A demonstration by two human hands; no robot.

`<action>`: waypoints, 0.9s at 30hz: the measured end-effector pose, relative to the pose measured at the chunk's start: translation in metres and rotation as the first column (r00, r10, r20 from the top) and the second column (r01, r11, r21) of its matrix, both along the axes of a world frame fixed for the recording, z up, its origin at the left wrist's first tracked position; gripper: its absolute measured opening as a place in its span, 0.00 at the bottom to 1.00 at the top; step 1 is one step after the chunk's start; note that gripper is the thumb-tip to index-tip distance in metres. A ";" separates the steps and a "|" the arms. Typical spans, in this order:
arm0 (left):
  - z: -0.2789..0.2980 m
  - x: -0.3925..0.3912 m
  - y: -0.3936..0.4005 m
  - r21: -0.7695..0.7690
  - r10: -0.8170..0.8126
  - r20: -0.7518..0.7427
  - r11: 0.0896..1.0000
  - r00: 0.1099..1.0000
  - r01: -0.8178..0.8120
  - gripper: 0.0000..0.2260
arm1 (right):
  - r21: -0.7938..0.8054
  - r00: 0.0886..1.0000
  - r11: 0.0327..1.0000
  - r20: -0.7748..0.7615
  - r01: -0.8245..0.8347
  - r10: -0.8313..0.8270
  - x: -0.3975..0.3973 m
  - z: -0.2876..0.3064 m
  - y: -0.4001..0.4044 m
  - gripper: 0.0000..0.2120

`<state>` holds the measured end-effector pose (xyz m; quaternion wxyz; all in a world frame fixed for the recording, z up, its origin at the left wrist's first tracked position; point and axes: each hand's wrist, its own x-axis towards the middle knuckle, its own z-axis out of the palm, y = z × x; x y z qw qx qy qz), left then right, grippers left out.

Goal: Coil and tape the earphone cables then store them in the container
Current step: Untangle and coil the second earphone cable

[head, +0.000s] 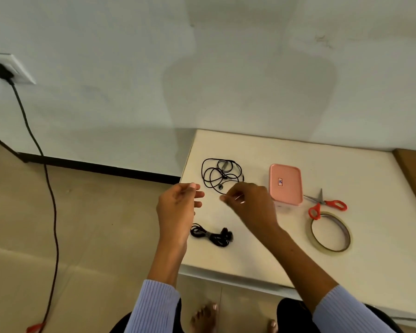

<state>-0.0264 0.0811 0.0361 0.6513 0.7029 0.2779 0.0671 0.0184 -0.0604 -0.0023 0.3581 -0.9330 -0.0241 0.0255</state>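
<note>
A loose black earphone cable point(222, 174) lies tangled on the white table point(262, 147) near its far left corner. My right hand point(250, 203) hovers just below the tangle, fingertips pinched on a strand of it. My left hand point(178, 203) is held up at the table's left edge, fingers apart and holding nothing. A second black earphone point(211, 235), coiled into a tight bundle with a band around its middle, lies nearer to me between my forearms. The pink container point(285, 183) stands right of my right hand with its lid on.
Red-handled scissors point(327, 203) and a roll of clear tape point(331, 231) lie right of the container. A black power cord point(51, 188) runs from a wall socket point(5, 68) down across the floor at left. My bare feet point(204, 316) are below the table's front edge.
</note>
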 end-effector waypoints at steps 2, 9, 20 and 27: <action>0.000 0.001 -0.002 -0.002 -0.010 0.006 1.000 1.000 0.010 0.08 | 0.043 0.998 0.997 0.020 0.065 -0.066 0.009 0.005 -0.015 0.05; -0.001 0.009 -0.012 -0.023 -0.028 0.021 0.999 0.999 0.028 0.07 | -0.040 0.995 0.999 0.095 0.012 -0.008 0.064 -0.008 -0.007 0.15; -0.001 0.015 -0.022 -0.037 -0.037 0.027 0.999 0.999 0.038 0.06 | -0.467 0.985 0.871 0.000 -0.152 0.172 0.067 -0.041 0.032 0.14; 0.005 0.013 -0.036 -0.025 -0.080 0.019 0.996 0.997 0.081 0.07 | 0.053 0.997 0.995 0.001 0.083 -0.083 0.050 0.015 -0.020 0.07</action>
